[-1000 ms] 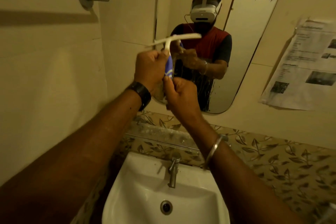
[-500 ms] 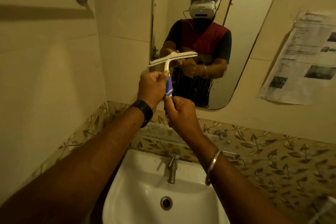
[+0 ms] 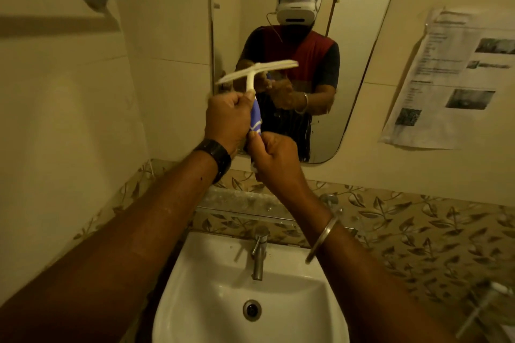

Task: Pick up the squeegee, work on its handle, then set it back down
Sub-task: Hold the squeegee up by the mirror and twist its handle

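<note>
Little changes over the last second: your left hand (image 3: pixel 227 118) still fists the top of the blue handle (image 3: pixel 255 120), and your right hand (image 3: pixel 271 153), at its 5 o'clock, still curls round the lower end. The squeegee (image 3: pixel 250 81) stays up before the mirror (image 3: pixel 356 64), at 12 o'clock from the sink (image 3: pixel 211 259), blade tilted with its right end high. My read: handle work is ongoing and set-down is not yet due.

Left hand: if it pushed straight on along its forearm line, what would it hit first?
Likely the mirror; the squeegee that the left hand grips would touch the glass first. Depth is unclear.
</note>
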Motion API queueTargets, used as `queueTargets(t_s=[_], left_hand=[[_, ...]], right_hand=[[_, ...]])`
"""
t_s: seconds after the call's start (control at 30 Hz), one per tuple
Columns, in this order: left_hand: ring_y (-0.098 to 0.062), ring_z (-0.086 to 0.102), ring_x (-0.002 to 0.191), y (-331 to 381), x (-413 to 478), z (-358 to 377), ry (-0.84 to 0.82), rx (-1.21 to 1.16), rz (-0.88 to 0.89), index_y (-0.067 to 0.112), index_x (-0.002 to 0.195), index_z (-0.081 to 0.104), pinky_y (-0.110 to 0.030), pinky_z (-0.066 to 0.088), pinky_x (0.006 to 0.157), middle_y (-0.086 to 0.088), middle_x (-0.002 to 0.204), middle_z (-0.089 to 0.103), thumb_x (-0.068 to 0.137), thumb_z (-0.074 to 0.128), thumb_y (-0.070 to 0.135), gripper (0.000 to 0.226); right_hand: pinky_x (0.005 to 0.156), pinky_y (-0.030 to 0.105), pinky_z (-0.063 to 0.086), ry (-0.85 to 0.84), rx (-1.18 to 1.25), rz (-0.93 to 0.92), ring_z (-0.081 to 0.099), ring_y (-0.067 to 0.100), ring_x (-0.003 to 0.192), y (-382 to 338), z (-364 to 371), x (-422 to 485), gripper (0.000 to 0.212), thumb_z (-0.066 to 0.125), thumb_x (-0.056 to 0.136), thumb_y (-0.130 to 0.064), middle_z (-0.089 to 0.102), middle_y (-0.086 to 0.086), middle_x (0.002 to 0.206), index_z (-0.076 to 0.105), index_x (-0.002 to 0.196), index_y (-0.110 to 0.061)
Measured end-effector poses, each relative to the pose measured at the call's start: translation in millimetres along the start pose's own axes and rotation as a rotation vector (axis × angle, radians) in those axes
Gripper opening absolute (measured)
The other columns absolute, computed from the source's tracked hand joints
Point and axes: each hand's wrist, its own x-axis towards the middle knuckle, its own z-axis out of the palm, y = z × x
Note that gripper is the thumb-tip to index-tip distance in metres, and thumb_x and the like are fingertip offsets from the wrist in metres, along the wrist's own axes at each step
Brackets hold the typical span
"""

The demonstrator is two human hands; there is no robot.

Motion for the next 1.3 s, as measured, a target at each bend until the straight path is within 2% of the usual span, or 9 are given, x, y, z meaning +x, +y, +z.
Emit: queueTargets(t_s=[0.2, 0.3, 0.37, 0.57, 0.7, 0.83, 0.97, 1.1, 1.3], left_hand=[[-0.032, 0.063, 0.061, 1, -22, 11, -0.078, 0.016, -0.010, -0.005, 0.080, 0.072, -0.052, 0.060, 0.065, -0.027, 0.073, 0.069, 0.098, 0.063, 0.030, 0.041], [-0.006, 0.054, 0.049, 42, -1, 12, -0.049, 0.002, 0.067, 0.005, 0.069, 0.070, -0.026, 0.051, 0.051, -0.007, 0.058, 0.063, 0.098, 0.063, 0.031, 0.039], [0.000, 0.049, 0.044, 64, 16, 13, -0.037, 0.043, 0.126, 0.012, 0.063, 0.066, -0.015, 0.044, 0.050, 0.007, 0.052, 0.055, 0.099, 0.062, 0.032, 0.041], [-0.004, 0.049, 0.044, 44, 7, 28, -0.085, 0.067, 0.085, 0.016, 0.059, 0.061, -0.016, 0.045, 0.048, 0.002, 0.053, 0.055, 0.098, 0.062, 0.033, 0.043], [-0.018, 0.053, 0.052, 6, -23, 39, -0.119, 0.042, -0.012, -0.001, 0.076, 0.071, -0.033, 0.048, 0.058, -0.011, 0.059, 0.061, 0.097, 0.065, 0.033, 0.040], [-0.006, 0.048, 0.045, 21, -28, 44, -0.135, 0.043, 0.019, 0.006, 0.066, 0.067, -0.022, 0.045, 0.052, 0.000, 0.054, 0.056, 0.098, 0.064, 0.031, 0.041], [0.002, 0.041, 0.034, 74, 0, 48, -0.108, 0.089, 0.182, 0.023, 0.054, 0.054, -0.007, 0.032, 0.041, 0.009, 0.048, 0.047, 0.099, 0.062, 0.031, 0.047], [0.001, 0.043, 0.037, 84, 13, 57, -0.085, 0.123, 0.203, 0.020, 0.055, 0.058, -0.014, 0.037, 0.048, 0.008, 0.050, 0.050, 0.098, 0.062, 0.034, 0.046], [0.000, 0.048, 0.042, 31, -28, 72, -0.153, 0.095, 0.124, -0.004, 0.076, 0.069, -0.012, 0.039, 0.046, -0.002, 0.057, 0.057, 0.099, 0.063, 0.031, 0.042]], right_hand=[[0.045, 0.029, 0.051, 0.002, 0.080, 0.074, 0.056, 0.006, 0.044, 1, -14, -26, 0.042, 0.054, 0.109, -0.024, 0.061, 0.004, 0.059, 0.065, 0.074, -0.003], [0.046, 0.025, 0.050, 0.026, 0.129, 0.017, 0.056, 0.007, 0.045, -28, -30, 2, 0.039, 0.052, 0.110, -0.026, 0.061, 0.005, 0.060, 0.063, 0.076, -0.008], [0.048, 0.029, 0.050, 0.062, 0.134, -0.016, 0.056, 0.009, 0.046, -41, -38, 22, 0.040, 0.053, 0.109, -0.026, 0.061, 0.007, 0.061, 0.062, 0.075, -0.009], [0.045, 0.026, 0.049, 0.055, 0.186, 0.043, 0.053, 0.009, 0.044, -19, -37, 6, 0.040, 0.052, 0.110, -0.025, 0.059, 0.009, 0.061, 0.061, 0.073, -0.011], [0.042, 0.026, 0.047, 0.059, 0.194, 0.138, 0.053, 0.010, 0.042, 12, -30, -32, 0.044, 0.053, 0.110, -0.024, 0.059, 0.006, 0.057, 0.063, 0.073, -0.001], [0.043, 0.025, 0.047, 0.079, 0.197, 0.128, 0.054, 0.009, 0.042, 2, -41, -31, 0.042, 0.054, 0.109, -0.025, 0.059, 0.003, 0.057, 0.061, 0.071, -0.009], [0.049, 0.037, 0.051, 0.137, 0.204, 0.016, 0.057, 0.022, 0.051, -27, -65, 8, 0.041, 0.054, 0.109, -0.027, 0.062, 0.017, 0.064, 0.062, 0.075, -0.006], [0.049, 0.052, 0.051, 0.184, 0.199, -0.008, 0.054, 0.037, 0.051, -22, -70, 26, 0.047, 0.054, 0.106, -0.033, 0.060, 0.024, 0.063, 0.061, 0.072, 0.000], [0.044, 0.027, 0.045, 0.134, 0.261, 0.133, 0.051, 0.012, 0.044, 23, -58, -28, 0.044, 0.052, 0.110, -0.024, 0.057, 0.006, 0.057, 0.061, 0.073, -0.003]])
